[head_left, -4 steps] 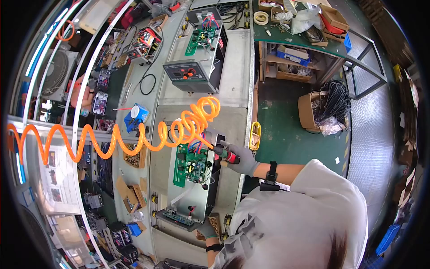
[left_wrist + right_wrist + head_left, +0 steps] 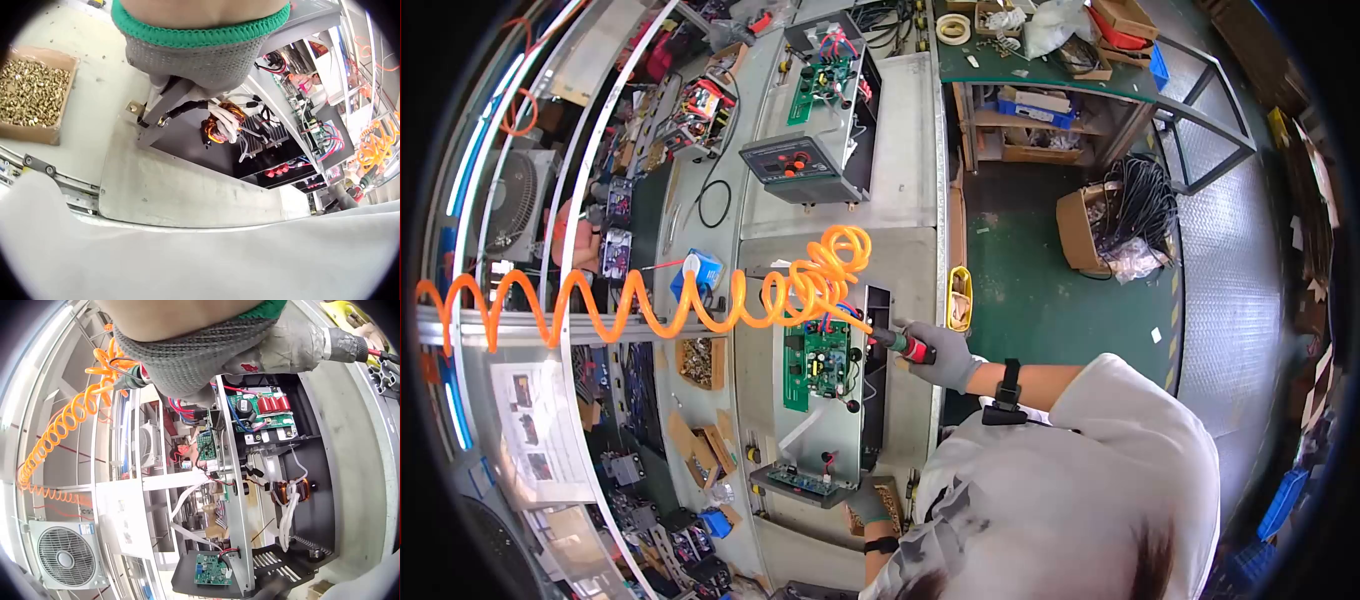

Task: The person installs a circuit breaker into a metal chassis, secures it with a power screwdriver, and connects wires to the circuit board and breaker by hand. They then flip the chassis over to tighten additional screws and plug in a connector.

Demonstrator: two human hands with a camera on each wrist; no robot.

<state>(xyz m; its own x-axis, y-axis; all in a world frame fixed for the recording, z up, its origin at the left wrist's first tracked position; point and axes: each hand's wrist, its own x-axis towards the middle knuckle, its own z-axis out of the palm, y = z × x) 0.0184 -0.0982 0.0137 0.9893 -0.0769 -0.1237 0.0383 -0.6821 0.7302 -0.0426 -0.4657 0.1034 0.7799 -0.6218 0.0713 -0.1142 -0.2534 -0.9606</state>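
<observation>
Right hand (image 2: pixel 945 358), gloved, wrapped round driver (image 2: pixel 917 350) on coiled orange hose (image 2: pixel 805 285). Opened machine (image 2: pixel 832 437) on bench (image 2: pixel 905 240), just under driver. Left hand (image 2: pixel 867 503), gloved, at machine's front corner; fingers mostly hidden, cannot tell if gripping. Cardboard box (image 2: pixel 31 133) nearby: brass-coloured screws (image 2: pixel 31 94). Yellow tray (image 2: pixel 958 273): pale contents. Second machine (image 2: pixel 800 165): panel lettering too small to read. Floor carton (image 2: pixel 1077 235): black cables (image 2: pixel 1145 200).

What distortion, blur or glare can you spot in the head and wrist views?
Head view: the grey walkway bows outward and the corners go black; left wrist view: the white cloth along the bottom is blurred; right wrist view: the posted sheet looks washed out.
</observation>
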